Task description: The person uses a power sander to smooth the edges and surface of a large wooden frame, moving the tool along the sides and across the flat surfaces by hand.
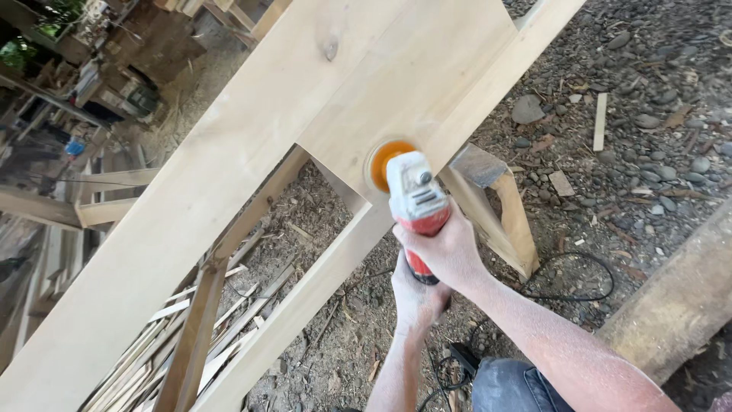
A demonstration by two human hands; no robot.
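Both hands grip the red grinder (pixel 418 207): right hand (pixel 444 248) closed round its body, left hand (pixel 415 294) just below on the tail. Its orange disc (pixel 383 162), beyond them, presses the pale wooden frame (pixel 252 145); tilting could gouge the wood, and the cord (pixel 568 286) nearby might snag.

Our right hand (pixel 446 252) curls closed in a firm grip, forearm running back lower right; our left hand (pixel 415 299) sits just beneath it, fingers also wrapped tight.

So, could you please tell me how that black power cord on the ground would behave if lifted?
The black power cord looks floppy: it lies in loose loops. Probably light, being thin. It may snag on the wood scraps and stones around it.
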